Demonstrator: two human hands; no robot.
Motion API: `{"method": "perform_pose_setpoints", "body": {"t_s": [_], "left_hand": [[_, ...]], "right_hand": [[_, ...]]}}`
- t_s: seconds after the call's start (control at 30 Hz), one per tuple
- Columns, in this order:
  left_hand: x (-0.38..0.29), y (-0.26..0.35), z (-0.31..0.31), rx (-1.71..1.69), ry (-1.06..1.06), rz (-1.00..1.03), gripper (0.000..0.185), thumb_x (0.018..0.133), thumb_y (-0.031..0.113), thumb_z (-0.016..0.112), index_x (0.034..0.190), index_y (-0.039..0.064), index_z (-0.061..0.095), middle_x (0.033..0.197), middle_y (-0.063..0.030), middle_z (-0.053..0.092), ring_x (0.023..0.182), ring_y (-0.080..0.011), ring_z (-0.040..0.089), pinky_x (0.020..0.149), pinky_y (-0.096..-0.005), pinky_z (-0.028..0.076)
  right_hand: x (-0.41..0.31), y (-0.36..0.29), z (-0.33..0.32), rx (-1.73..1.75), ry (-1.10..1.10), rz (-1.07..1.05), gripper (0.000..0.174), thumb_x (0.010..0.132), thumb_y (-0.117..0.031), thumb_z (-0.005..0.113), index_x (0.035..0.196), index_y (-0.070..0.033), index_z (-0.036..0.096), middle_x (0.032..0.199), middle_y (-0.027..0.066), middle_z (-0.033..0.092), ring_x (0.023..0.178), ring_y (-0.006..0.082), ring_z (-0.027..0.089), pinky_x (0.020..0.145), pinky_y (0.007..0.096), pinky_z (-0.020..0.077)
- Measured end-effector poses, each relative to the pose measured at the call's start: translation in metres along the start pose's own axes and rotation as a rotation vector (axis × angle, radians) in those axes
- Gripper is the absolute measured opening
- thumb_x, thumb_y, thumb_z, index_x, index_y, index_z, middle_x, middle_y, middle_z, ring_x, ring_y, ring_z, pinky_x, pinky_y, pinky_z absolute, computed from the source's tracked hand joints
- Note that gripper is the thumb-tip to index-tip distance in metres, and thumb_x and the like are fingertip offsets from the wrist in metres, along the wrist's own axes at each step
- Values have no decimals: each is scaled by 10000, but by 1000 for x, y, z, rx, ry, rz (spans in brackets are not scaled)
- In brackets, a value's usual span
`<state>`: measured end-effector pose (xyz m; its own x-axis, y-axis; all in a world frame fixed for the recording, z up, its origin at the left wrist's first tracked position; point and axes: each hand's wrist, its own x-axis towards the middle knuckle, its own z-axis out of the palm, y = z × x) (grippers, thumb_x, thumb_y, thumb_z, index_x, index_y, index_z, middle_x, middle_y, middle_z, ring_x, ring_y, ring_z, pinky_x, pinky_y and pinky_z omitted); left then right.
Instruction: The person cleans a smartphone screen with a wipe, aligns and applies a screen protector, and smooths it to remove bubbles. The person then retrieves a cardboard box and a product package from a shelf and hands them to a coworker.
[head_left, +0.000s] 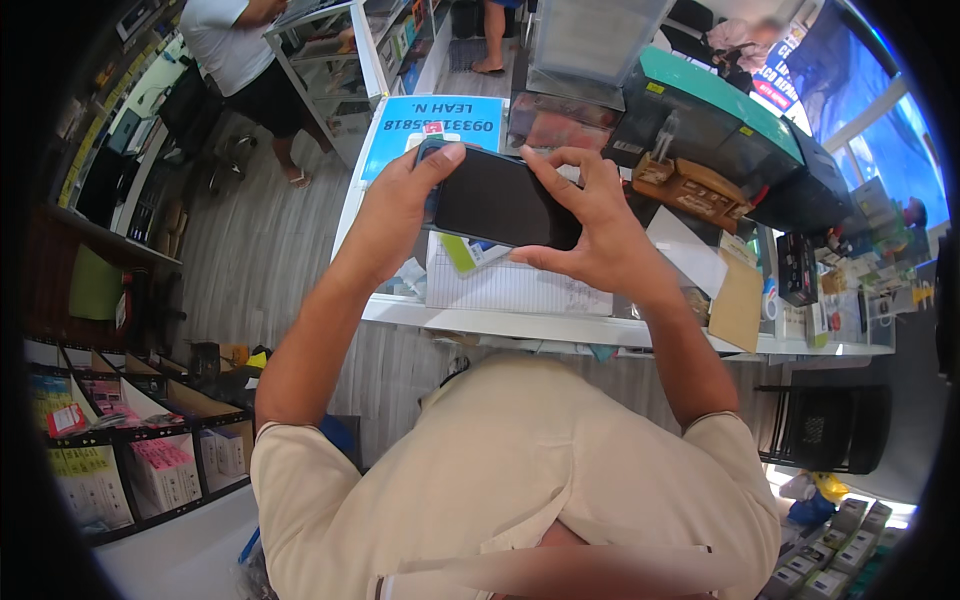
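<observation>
A smartphone (502, 196) with a dark screen is held level above the white-framed counter, its screen facing up. My left hand (405, 199) grips its left end, the thumb lying over the corner. At that end a dark bluish rim shows; whether it is a case or the phone's own body I cannot tell. My right hand (589, 217) spans the right end, with fingertips at the far edge and the thumb at the near edge. Beneath the phone lie a lined paper pad (517, 289) and a green-and-white packet (465, 253), both partly hidden.
A blue printed sign (435, 112) bearing writing lies on the counter's far left. On the right are a wooden organizer (686, 184), a brown envelope (735, 300) and a green-topped case (720, 105). Shelf bins (161, 465) stand at lower left. A person (240, 67) stands beyond the counter.
</observation>
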<state>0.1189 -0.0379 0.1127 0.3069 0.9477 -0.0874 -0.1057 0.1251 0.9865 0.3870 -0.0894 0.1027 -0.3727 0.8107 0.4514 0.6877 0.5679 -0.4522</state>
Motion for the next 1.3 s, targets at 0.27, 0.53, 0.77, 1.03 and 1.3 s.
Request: {"method": "perform_pose_setpoints", "body": {"t_s": [0.27, 0.53, 0.77, 1.03, 1.3], "left_hand": [[-14, -21, 18, 177, -103, -62, 566, 1022, 381, 810, 1378, -41, 686, 1229, -106, 762, 1115, -176, 706, 1023, -346, 553], [-10, -15, 25, -209, -141, 248, 440, 1160, 396, 576, 1333, 8, 690, 1155, -62, 723, 1058, -143, 680, 982, -303, 528], [-50, -77, 60, 472, -173, 285, 405, 1179, 363, 581, 1239, -12, 720, 1041, -87, 798, 932, -219, 760, 867, -360, 576], [-27, -96, 58, -51, -149, 178, 429, 1112, 332, 735, 1337, -27, 669, 1100, -69, 736, 902, -130, 670, 909, -330, 548], [-37, -78, 35, -30, -74, 237, 424, 1131, 361, 699, 1240, -48, 708, 933, -77, 743, 793, -127, 669, 797, -309, 568]], "right_hand": [[-20, -16, 24, -175, 85, 4, 993, 842, -681, 850, 1663, -213, 544, 1514, 63, 569, 1303, 369, 470, 1175, 534, 327], [-29, -4, 23, 713, -109, 473, 515, 1113, -507, 676, 1268, -17, 713, 923, 71, 736, 850, 198, 694, 782, 360, 560], [-34, -5, 48, 1327, 569, 603, 549, 1140, -508, 629, 1416, -34, 639, 1246, 28, 722, 1109, 100, 675, 1000, 279, 557], [-18, -28, 82, 1586, 602, 496, 471, 1157, -392, 642, 1486, -72, 539, 1413, 36, 650, 1299, 149, 603, 1167, 354, 451], [12, -36, 78, 1609, 599, 368, 453, 1153, -373, 656, 1479, -81, 541, 1405, 53, 654, 1278, 173, 628, 1145, 376, 477]]}}
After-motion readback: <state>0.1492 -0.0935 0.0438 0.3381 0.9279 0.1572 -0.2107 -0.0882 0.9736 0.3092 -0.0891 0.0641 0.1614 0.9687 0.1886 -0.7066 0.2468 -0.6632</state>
